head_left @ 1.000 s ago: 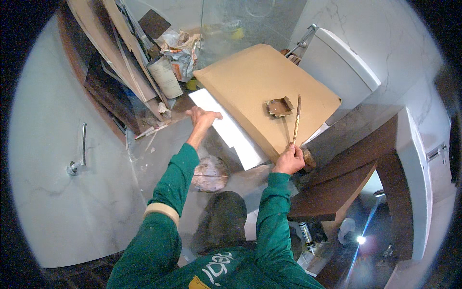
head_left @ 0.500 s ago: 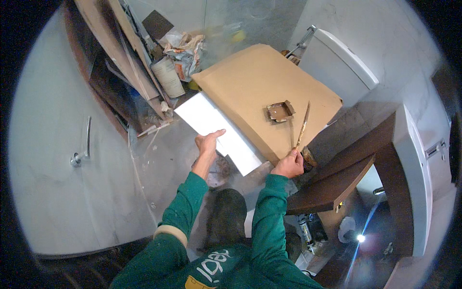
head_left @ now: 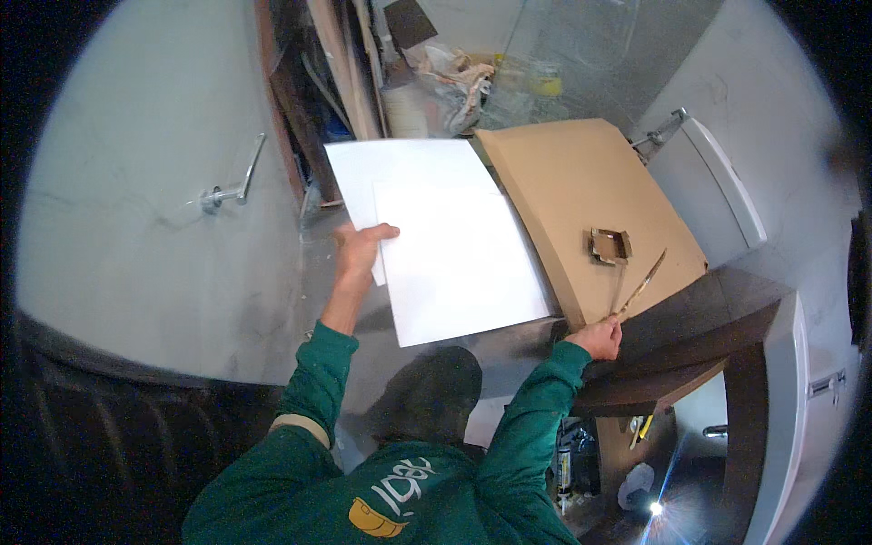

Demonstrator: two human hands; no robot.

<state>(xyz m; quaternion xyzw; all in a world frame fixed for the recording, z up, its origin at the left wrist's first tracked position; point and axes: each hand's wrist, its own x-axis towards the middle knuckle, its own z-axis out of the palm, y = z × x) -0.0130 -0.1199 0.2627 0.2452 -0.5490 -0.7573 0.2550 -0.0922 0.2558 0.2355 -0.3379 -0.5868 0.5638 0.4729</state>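
My left hand (head_left: pixel 359 250) is closed on the left edge of some white sheets (head_left: pixel 454 263), its thumb lying on top. Two overlapping layers show, slightly offset. Beside their right edge lies a large brown cardboard piece (head_left: pixel 572 182). My right hand (head_left: pixel 599 339) is closed at the cardboard's near corner. From its fingers a slender, pointed, brown-stained strip (head_left: pixel 645 283) slants up over the cardboard; its exact kind is unclear. A small open cardboard tray (head_left: pixel 609 245) with raised flaps sits on the cardboard just beyond that hand.
A white toilet tank (head_left: pixel 718 173) stands behind the cardboard. Wooden boards (head_left: pixel 341 68), a pale can (head_left: pixel 405 111) and crumpled bags (head_left: pixel 454 82) crowd the far left. A grey door with a metal handle (head_left: pixel 232 195) is at left. Below right, an open brown cabinet (head_left: pixel 745 400) holds a bright lamp (head_left: pixel 656 509).
My left hand has moved left and the white sheets now spread wider, showing more of their faces. The view has shifted, moving the cardboard and my right hand rightward in the picture.
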